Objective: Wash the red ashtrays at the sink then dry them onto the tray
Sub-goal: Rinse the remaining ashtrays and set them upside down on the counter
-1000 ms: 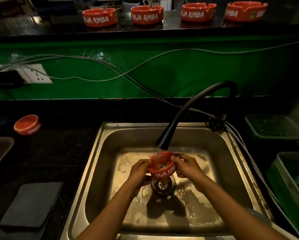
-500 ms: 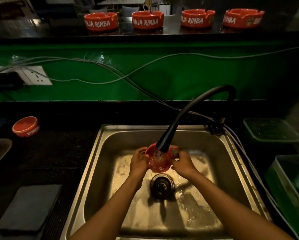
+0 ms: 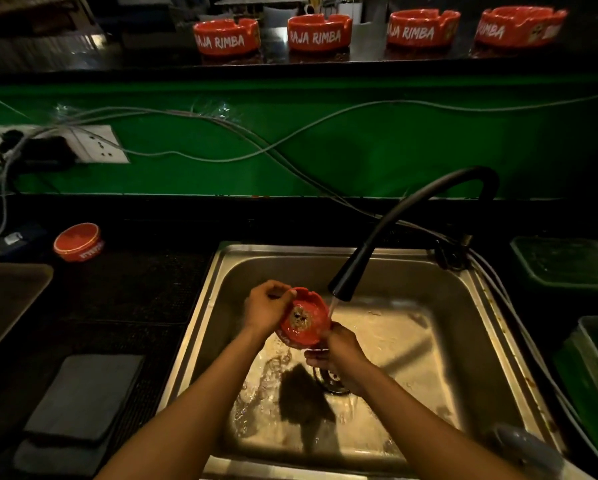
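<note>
Bar back counter, steel sink, raised ledge lined with branded ashtrays (dim, green-walled)

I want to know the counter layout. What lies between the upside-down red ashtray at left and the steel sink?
In the head view, only dark textured counter mat lies between the upside-down ashtray and the sink; no object stands on that stretch.

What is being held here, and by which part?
A red ashtray, tilted beside the faucet stream. The left hand grips its upper rim; the right hand holds its lower edge.
</note>
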